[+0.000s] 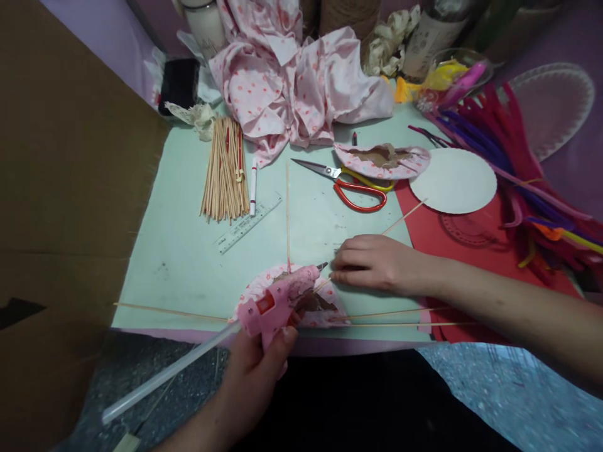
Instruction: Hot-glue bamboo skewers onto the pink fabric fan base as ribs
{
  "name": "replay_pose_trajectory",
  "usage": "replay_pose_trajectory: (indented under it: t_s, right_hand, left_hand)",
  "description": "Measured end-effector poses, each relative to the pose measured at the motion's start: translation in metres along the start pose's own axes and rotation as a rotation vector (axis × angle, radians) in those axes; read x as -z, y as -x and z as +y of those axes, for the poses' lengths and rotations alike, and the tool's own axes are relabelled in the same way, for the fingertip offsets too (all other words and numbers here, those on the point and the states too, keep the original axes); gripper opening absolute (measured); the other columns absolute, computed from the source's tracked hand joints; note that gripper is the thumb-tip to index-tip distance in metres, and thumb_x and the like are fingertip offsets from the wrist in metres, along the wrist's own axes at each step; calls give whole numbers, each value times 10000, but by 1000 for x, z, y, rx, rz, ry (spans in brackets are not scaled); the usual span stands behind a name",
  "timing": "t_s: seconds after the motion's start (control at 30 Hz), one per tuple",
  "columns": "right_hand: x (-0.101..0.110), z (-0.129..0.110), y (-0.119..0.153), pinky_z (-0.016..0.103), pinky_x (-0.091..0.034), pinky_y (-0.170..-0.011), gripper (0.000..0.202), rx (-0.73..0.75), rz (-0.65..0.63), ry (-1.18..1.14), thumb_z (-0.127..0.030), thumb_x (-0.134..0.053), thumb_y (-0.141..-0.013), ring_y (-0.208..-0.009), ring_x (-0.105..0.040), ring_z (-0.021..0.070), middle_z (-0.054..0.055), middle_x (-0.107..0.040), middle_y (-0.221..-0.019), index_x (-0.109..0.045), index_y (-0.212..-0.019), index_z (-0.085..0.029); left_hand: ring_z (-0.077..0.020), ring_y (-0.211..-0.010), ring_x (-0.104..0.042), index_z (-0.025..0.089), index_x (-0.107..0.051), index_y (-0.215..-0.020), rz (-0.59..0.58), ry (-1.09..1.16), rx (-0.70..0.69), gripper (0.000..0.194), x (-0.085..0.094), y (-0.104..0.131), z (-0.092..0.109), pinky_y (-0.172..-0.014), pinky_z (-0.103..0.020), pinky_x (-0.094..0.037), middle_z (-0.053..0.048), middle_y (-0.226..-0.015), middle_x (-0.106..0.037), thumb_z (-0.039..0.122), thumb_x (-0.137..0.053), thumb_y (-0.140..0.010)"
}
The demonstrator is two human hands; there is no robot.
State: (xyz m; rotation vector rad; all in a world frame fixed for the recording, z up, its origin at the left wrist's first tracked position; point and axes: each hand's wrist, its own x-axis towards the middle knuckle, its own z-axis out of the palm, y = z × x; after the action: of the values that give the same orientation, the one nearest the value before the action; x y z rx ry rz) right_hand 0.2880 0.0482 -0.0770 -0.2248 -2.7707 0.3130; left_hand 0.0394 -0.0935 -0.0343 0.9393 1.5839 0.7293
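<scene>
One left grip (257, 367) clasps a glue gun (280, 298) near the table's edge (372, 344); right grip (372, 262) unclear.

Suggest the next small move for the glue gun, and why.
I'd probably draw the pink plastic glue gun in the left grip back slightly toward the pink dotted fabric piece: its grey pointed nozzle aims toward the right grip, close to it in this view, while that grip appears to hold a thin wooden skewer.
</scene>
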Motion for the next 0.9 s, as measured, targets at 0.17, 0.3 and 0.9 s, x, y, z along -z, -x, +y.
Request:
replay_pose_trajectory:
  t_s: [0.17,0.3,0.9]
  right_hand:
    - [0,-1,-1,318,-437,-713,197,-1,-30,-20,-137,-439,-1003,-867,-512,174,79,-651,-917,-632,-1039,-154]
    - [0,0,-2,320,-441,-717,193,2,-23,-41,-138,-450,-1000,-868,-507,178,85,-657,-939,-641,-1031,-148]
    - [0,-1,-4,315,-435,-707,222,-7,-43,-40,-137,-419,-1009,-853,-503,170,80,-655,-924,-639,-1015,-159]
  left_hand:
    - [-279,-979,-715,206,-749,-1023,-44,36,-42,275,0,-1,3,-903,-397,-563,-57,-935,-790,414,-636,-881]
    - [-272,-1050,-699,205,-716,-1117,-73,59,-48,332,0,0,2,-959,-392,-540,-72,-1065,-781,430,-626,-891]
    - [-303,-979,-719,236,-738,-996,-62,43,-56,245,-1,-2,7,-907,-462,-575,-66,-985,-791,418,-630,-873]
